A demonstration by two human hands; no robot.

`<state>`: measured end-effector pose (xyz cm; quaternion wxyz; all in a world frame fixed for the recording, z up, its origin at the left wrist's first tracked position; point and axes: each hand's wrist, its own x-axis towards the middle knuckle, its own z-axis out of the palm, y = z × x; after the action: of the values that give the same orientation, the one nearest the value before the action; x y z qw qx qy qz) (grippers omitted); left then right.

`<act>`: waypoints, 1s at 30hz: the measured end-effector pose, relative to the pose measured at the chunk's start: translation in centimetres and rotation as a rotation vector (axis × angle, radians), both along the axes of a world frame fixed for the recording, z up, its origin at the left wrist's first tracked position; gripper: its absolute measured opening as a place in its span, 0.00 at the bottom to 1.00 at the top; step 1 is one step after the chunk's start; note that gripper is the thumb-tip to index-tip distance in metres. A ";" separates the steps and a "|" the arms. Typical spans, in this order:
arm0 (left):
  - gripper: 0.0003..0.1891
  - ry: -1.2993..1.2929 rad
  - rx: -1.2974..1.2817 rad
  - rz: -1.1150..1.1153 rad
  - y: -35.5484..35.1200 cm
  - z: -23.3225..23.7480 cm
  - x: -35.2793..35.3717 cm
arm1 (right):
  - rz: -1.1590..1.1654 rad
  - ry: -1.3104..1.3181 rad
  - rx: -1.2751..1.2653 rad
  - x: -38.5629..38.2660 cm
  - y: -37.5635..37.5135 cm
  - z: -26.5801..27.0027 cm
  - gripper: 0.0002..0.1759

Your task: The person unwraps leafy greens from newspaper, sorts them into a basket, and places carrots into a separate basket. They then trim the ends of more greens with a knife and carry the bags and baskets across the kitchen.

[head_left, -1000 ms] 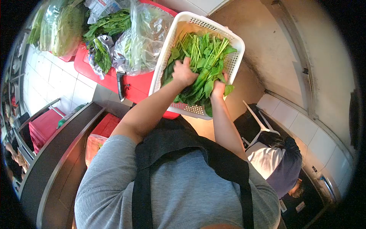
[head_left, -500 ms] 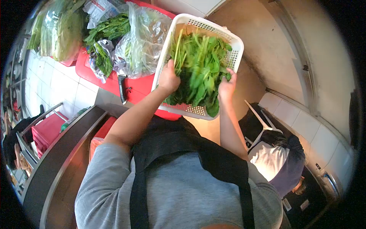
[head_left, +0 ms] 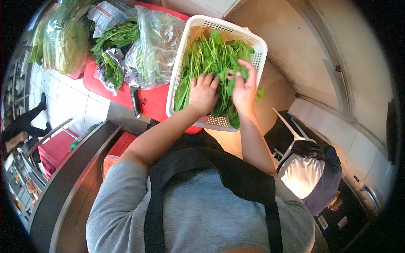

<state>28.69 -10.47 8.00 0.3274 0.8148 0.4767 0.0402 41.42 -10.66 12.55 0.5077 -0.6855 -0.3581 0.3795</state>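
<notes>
A white plastic basket (head_left: 173, 90) with perforated walls holds a heap of leafy greens (head_left: 206, 57), their stems mostly toward the left side. My left hand (head_left: 203, 93) lies on the greens with its fingers spread, the fingertips partly among the leaves. On the right side of the heap is my right hand (head_left: 244, 90), thumb and fingers apart and touching leaves; no firm grip shows. Just outside the basket's right wall a blurred loose leaf (head_left: 260, 93) is in the air.
The basket rests partly on a red table (head_left: 156, 101). Left of it are a clear plastic bag (head_left: 154, 50), wrapped greens (head_left: 112, 69), a black-handled knife (head_left: 136, 101) and bagged long vegetables (head_left: 69, 46). A seated person (head_left: 312, 179) is at the right; another person's legs (head_left: 29, 118) show far left.
Both hands have moved inward over the greens. My left hand has left the basket's left side and flattened on the heap. The greens have settled, and a leaf has come out at the right.
</notes>
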 end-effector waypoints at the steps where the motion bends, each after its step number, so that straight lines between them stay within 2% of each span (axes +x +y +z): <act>1: 0.29 0.045 0.051 -0.056 -0.4 -1.0 0.6 | 0.055 0.065 -0.005 -0.6 0.5 -0.4 0.20; 3: 0.26 0.136 0.153 -0.167 -1.1 -2.7 1.5 | 0.247 -0.235 -0.035 -0.4 0.9 -2.8 0.18; 4: 0.23 0.223 0.019 -0.300 -0.8 -1.9 1.5 | 0.177 0.064 -0.137 -0.4 1.0 -4.4 0.17; 7: 0.24 -0.070 0.186 -0.313 -1.0 -2.5 -0.6 | 0.087 -0.102 -0.251 1.4 0.8 -7.0 0.16; 8: 0.24 -0.190 0.173 -0.270 -0.9 -2.5 -1.4 | 0.070 -0.078 -0.235 2.1 0.6 -7.4 0.17; 9: 0.25 -0.186 0.156 -0.222 -0.6 -2.5 -2.2 | 0.004 0.004 -0.138 2.9 0.3 -9.2 0.16; 11: 0.25 -0.179 0.120 -0.124 -0.2 -2.6 -3.7 | -0.089 0.157 -0.188 3.3 0.5 -7.6 0.16; 13: 0.28 -0.027 0.119 -0.053 0.2 -3.2 -4.8 | -0.114 0.179 -0.178 3.8 0.5 -6.9 0.16; 17: 0.28 0.042 0.096 -0.055 0.2 -2.3 -4.5 | -0.071 0.134 -0.174 4.5 0.6 -6.9 0.15; 20: 0.29 0.039 0.118 -0.044 -0.1 -2.4 -4.3 | -0.039 -0.159 -0.234 3.3 2.0 -4.5 0.12; 23: 0.29 0.075 0.140 -0.055 -0.3 -2.6 -4.4 | 0.188 -0.656 -0.092 1.0 4.6 -3.7 0.09; 25: 0.30 0.122 0.127 -0.102 -0.3 -2.3 -4.5 | 0.249 -0.784 -0.150 -1.2 6.7 -5.0 0.16; 26: 0.30 0.148 0.110 -0.140 -0.3 -1.7 -4.5 | 0.272 -0.827 -0.313 -2.0 7.7 -5.2 0.20; 29: 0.33 0.167 0.058 -0.184 -0.4 -1.7 -4.8 | 0.368 -0.992 -0.574 -2.3 8.6 -8.0 0.22; 30: 0.34 0.152 0.049 -0.175 -0.4 -1.9 -4.9 | 0.337 -0.974 -0.498 -1.5 8.4 -9.1 0.21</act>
<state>23.78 -10.86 6.08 0.2727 0.8617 0.4262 -0.0388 39.92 -2.27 3.43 0.0398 -0.8138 -0.5548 0.1683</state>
